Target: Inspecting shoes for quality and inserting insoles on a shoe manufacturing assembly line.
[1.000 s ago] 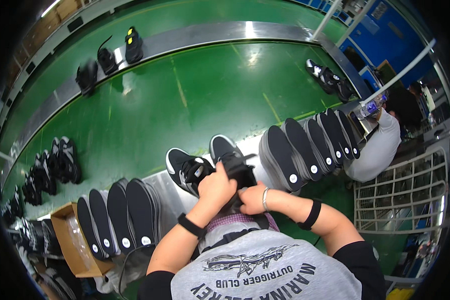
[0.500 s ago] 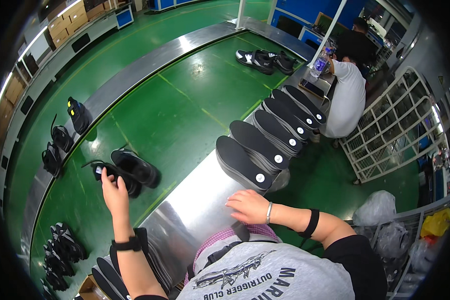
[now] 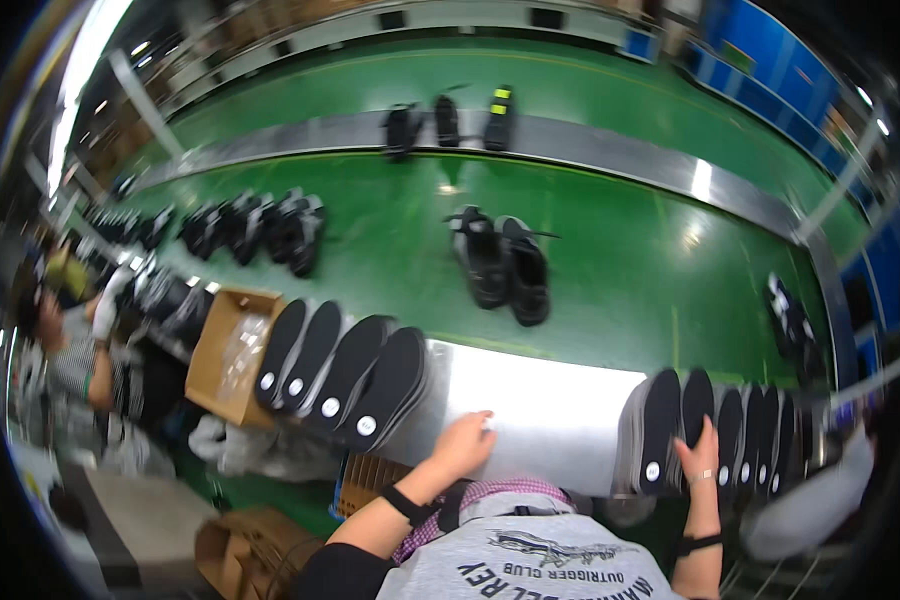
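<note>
My left hand [image 3: 465, 442] is low over the bare metal ledge [image 3: 530, 390], fingers loosely bent and apart, with nothing visible in it. My right hand [image 3: 698, 452] is at the right-hand row of black insoles, its thumb and fingers around the heel end of one insole [image 3: 697, 405]. Another insole stack [image 3: 660, 425] with a round white sticker lies just left of it. Beyond the ledge, a pair of black shoes [image 3: 482, 265] rests on the green surface, apart from both hands.
More insole stacks [image 3: 388, 385] lie left on the ledge, beside a cardboard box [image 3: 210, 355] holding clear plastic. Several dark shoes [image 3: 295, 230] stand at the far left. Others [image 3: 402, 130] sit on the far metal rim. A person [image 3: 80, 345] works at left; a light sleeve [image 3: 820, 495] shows at right.
The view has swung left. My left hand has left the black shoes and come back over the ledge. My right hand has moved from the ledge's near edge onto the right-hand insoles.
</note>
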{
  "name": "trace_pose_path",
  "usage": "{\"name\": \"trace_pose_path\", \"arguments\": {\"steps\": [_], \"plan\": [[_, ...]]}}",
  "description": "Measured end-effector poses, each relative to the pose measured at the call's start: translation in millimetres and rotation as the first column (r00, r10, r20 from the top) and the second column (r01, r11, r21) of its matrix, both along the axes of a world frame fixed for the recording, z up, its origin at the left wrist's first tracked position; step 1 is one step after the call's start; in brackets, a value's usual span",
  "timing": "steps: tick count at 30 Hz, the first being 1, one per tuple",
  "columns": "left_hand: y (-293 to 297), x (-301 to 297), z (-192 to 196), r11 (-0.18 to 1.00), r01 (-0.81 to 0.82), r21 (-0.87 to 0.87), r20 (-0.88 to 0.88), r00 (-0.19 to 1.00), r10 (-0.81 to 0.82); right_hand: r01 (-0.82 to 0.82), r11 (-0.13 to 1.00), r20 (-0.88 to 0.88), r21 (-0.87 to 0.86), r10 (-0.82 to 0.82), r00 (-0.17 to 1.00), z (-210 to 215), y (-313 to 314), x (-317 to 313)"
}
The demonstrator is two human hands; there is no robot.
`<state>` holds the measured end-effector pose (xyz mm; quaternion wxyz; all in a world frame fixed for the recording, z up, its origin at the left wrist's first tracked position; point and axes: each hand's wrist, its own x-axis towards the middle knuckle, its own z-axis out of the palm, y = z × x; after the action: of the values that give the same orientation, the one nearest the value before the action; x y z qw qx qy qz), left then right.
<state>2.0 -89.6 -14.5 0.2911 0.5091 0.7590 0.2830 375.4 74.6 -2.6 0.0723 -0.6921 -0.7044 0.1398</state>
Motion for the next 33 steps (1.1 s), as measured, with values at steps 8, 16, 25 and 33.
{"name": "trace_pose_path", "arguments": {"steps": [8, 16, 25, 33], "plan": [[25.9, 43.7, -13.4, 0.998, -0.045, -0.038, 0.026, 0.999, 0.046, -0.048, 0.997, 0.037, -0.057, 0.050, 0.998, -13.0, 21.6, 20.3], [164.3, -73.0, -36.6, 0.727, -0.677, 0.118, 0.196, 0.733, 0.651, -0.195, 0.969, -0.220, 0.155, 0.226, 0.949, 16.0, -1.5, 43.0], [236.8, -124.5, -32.2, 0.563, -0.782, -0.266, 0.720, 0.228, 0.656, -0.176, 0.981, -0.124, 0.080, 0.185, 0.975, 45.4, -64.1, 61.3], [247.8, -81.1, -31.8, 0.760, -0.577, -0.299, 0.742, 0.361, 0.565, -0.251, 0.967, -0.285, 0.051, 0.255, 0.924, 62.1, -47.9, 40.7]]}}
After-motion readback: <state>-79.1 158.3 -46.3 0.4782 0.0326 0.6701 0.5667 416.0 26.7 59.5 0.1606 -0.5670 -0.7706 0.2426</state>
